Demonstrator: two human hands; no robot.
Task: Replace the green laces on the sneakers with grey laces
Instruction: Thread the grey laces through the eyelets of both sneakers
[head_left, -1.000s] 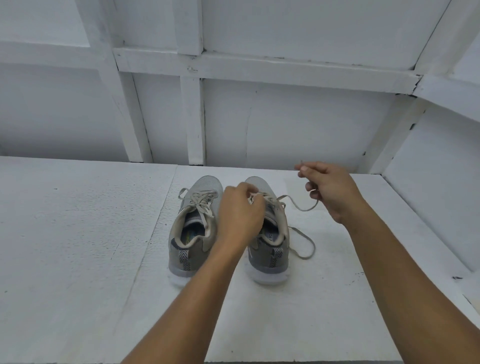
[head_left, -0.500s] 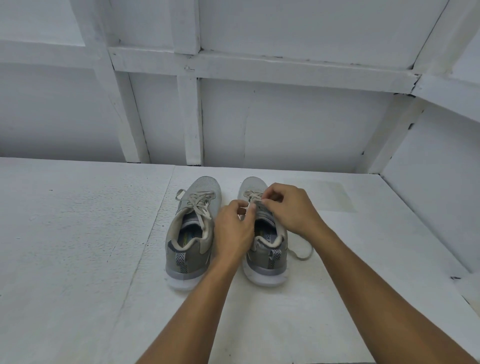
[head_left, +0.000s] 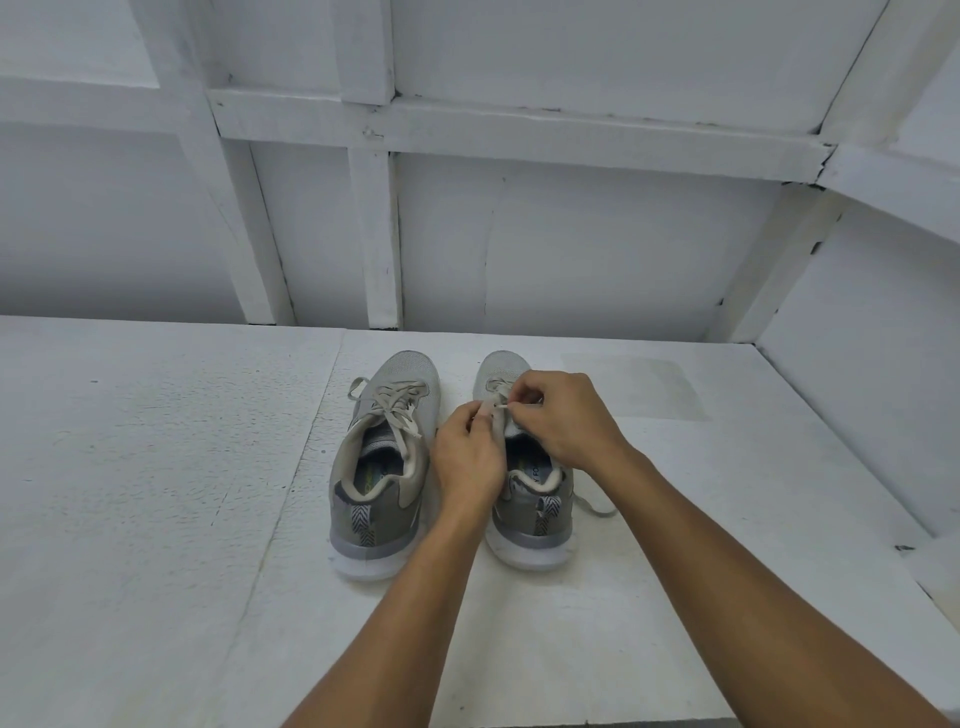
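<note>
Grey lace (head_left: 500, 410) between both hands

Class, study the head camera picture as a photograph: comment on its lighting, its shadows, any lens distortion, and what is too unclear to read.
Head view: soft, even, cool light with no glare; only faint shadows beside the sneakers on the white surface; wide-angle bending curves the wall beams and stretches the forearms; the lace between the left hand and right hand is too small to read clearly.
</note>
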